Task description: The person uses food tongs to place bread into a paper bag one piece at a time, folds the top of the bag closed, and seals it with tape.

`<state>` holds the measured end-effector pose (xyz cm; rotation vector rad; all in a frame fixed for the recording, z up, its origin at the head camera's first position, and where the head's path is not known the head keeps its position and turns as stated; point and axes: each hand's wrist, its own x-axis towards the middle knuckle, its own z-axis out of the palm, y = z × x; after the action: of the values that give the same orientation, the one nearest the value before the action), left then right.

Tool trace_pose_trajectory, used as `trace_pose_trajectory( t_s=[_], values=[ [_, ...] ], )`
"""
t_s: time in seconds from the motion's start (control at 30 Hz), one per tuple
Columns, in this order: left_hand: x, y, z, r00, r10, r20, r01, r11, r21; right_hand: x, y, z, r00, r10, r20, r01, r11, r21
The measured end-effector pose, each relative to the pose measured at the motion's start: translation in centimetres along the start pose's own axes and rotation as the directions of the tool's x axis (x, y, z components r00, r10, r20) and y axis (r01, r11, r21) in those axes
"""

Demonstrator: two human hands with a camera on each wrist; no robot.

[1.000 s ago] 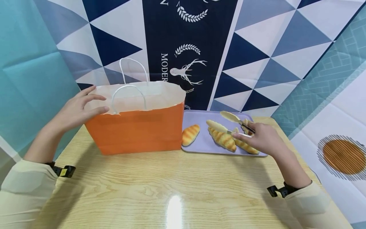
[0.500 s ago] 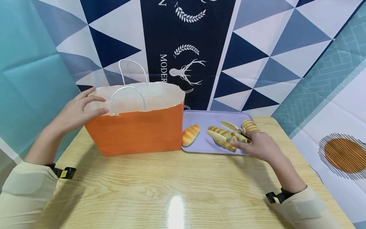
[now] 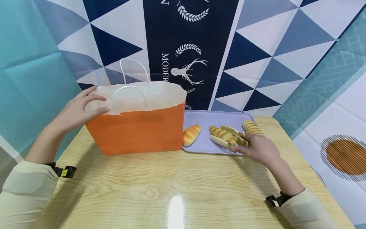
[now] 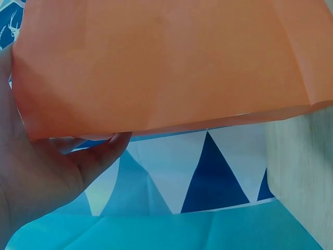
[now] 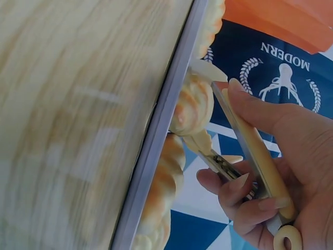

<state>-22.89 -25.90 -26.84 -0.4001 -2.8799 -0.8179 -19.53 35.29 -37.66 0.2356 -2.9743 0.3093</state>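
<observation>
My left hand holds the left end of an orange paper bag at its rim. The thumb is toward the front and the other fingers spread toward the back; in the left wrist view, a fingertip bends against the bag's edge. In my right hand is a pair of tongs with cream-coloured tips. The tips lie on either side of a long ridged bread roll on a lavender tray. Another roll lies partly hidden behind the tongs and fingers.
A golden bread roll lies at the tray's left, next to the bag. One more ridged roll is at its right end. White cord handles stand up from the bag. A patterned backdrop rises behind the wooden table.
The right hand has lowered the tongs from above the tray down around the long roll, and the tips have come closer together. The left hand stays at the bag.
</observation>
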Motion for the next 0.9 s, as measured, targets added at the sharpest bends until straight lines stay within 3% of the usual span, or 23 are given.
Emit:
trace_pose_trajectory(
  t_s=[0.3, 0.43, 0.57, 0.9],
  values=[
    [0.1, 0.0, -0.1, 1.000, -0.007, 0.002, 0.007, 1.000, 0.001, 0.2, -0.5, -0.3, 1.000, -0.025, -0.018, 0.024, 1.000, -0.019],
    [0.1, 0.0, -0.1, 1.000, -0.007, 0.001, 0.007, 1.000, -0.003, 0.5, -1.0, -0.7, 0.996, -0.043, -0.074, 0.042, 0.999, -0.019],
    [0.1, 0.0, -0.1, 1.000, -0.003, 0.000, 0.003, 1.000, -0.005, 1.0, -1.7, -1.7, 0.989, -0.076, -0.127, 0.073, 0.997, -0.031],
    [0.2, -0.2, 0.0, 1.000, -0.002, 0.003, 0.002, 1.000, -0.004, 3.1, -4.3, -5.4, 0.980, -0.130, -0.151, 0.123, 0.991, -0.057]
  ],
)
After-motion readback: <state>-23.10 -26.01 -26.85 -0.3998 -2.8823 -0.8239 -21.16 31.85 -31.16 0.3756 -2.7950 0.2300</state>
